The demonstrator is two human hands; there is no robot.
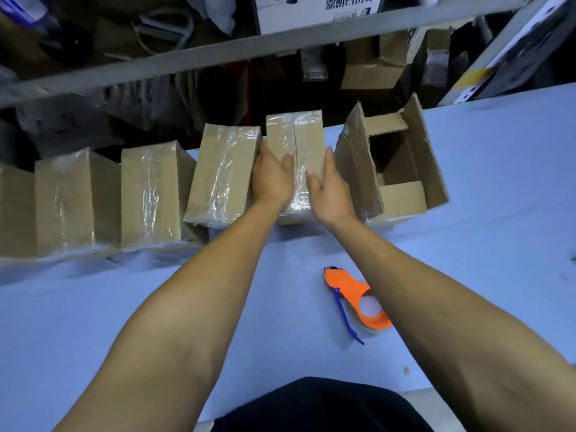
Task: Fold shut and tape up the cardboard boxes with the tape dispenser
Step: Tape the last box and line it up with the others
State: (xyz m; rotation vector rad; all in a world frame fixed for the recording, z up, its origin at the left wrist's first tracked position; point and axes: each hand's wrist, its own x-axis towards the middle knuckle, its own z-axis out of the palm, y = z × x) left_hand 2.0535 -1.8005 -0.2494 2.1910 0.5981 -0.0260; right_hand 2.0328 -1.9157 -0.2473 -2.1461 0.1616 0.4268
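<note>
Head view: tape dispenser (358,302) half behind forearm

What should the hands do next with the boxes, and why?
Probably let go of the taped box and reach right to the open box to fold its flaps. Both the left hand and right hand rest on a box already sealed, while the tape dispenser lies idle on the table.
</note>
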